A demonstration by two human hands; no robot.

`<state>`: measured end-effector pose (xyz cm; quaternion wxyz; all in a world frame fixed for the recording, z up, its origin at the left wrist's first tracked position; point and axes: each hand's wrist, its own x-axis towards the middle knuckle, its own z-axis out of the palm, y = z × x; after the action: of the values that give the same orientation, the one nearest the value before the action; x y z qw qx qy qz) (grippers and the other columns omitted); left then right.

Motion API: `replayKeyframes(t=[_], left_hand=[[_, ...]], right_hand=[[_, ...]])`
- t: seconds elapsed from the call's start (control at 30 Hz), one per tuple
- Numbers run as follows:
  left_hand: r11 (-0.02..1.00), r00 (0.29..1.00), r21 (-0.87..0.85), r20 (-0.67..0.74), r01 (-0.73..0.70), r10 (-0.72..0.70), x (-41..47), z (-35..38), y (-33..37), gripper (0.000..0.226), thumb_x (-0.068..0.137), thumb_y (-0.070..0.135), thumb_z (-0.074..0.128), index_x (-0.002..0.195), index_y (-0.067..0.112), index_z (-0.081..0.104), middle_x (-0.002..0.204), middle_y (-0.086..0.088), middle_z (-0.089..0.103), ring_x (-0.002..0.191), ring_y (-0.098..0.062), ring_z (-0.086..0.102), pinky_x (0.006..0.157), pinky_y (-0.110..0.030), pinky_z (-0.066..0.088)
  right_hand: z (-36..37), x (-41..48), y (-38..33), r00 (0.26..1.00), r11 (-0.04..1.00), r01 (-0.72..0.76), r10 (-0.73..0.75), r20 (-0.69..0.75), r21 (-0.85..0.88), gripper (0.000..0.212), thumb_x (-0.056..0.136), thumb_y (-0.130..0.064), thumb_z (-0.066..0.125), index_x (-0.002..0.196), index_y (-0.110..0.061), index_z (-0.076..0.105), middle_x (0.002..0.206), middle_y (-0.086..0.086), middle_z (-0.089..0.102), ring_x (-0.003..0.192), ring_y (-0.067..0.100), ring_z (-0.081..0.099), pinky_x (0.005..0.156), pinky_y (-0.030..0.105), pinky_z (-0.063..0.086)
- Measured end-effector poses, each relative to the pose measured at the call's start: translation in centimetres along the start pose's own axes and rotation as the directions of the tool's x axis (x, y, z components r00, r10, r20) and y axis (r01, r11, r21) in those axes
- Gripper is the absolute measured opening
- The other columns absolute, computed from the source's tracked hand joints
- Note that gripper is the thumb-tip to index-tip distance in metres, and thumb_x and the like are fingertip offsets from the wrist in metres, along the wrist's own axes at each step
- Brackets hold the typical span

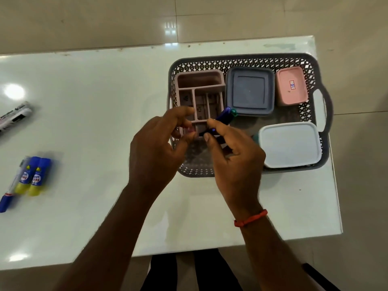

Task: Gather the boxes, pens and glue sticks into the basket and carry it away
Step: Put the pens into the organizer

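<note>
Pens (223, 117), gripped in the right hand (235, 162), hover over the organizer (199, 80) at 9 o'clock in the basket (241, 57); the left hand's (153, 150) grip I cannot tell. Next they likely need a slot; glue sticks (34, 177) wait at 8 o'clock.

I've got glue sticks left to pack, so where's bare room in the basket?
Bare basket floor shows between the pink box and the white box, and in the near left corner beneath the left hand and right hand. The back row is crowded: organizer, grey box, pink box.
</note>
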<state>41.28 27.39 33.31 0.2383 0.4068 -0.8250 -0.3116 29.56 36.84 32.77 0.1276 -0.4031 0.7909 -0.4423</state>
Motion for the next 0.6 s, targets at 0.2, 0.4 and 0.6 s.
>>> replayKeyframes(t=[0.2, 0.4, 0.6], left_hand=[[0.998, 0.997, -0.023, 0.051, 0.061, -0.060, -0.5, 1.1, 0.4, 0.046, 0.085, 0.026, 0.079, 0.127, 0.020, 0.061, 0.104, 0.008, 0.072, 0.080, -0.014, 0.064, 0.060, -0.027, 0.047], [0.992, 0.994, -0.071, 0.035, 0.109, -0.106, -1.2, 0.8, 1.0, 0.048, 0.084, 0.031, 0.077, 0.128, 0.022, 0.061, 0.108, 0.009, 0.071, 0.091, -0.013, 0.067, 0.071, -0.035, 0.057], [0.977, 0.985, -0.130, 0.032, 0.171, -0.168, -2.6, -0.4, 1.5, 0.039, 0.087, 0.030, 0.075, 0.123, 0.018, 0.064, 0.103, 0.010, 0.071, 0.088, -0.011, 0.069, 0.067, -0.020, 0.053]], right_hand=[[-0.6, 0.2, 1.0, 0.999, 0.999, -0.035, 0.035, 0.000, -0.040, 0.032, 0.092, -0.014, 0.069, 0.124, -0.007, 0.067, 0.105, 0.006, 0.074, 0.092, 0.001, 0.061, 0.081, 0.004, 0.049], [-1.8, 0.4, 0.5, 0.998, 0.995, -0.055, 0.055, 0.013, 0.079, 0.049, 0.092, -0.007, 0.068, 0.139, -0.008, 0.053, 0.108, -0.010, 0.067, 0.098, -0.010, 0.061, 0.080, 0.003, 0.045], [-4.1, -3.9, 0.7, 0.999, 0.998, -0.005, 0.003, 0.039, 0.069, 0.035, 0.089, -0.008, 0.072, 0.122, -0.010, 0.063, 0.093, -0.003, 0.070, 0.080, 0.006, 0.064, 0.071, 0.010, 0.051]])
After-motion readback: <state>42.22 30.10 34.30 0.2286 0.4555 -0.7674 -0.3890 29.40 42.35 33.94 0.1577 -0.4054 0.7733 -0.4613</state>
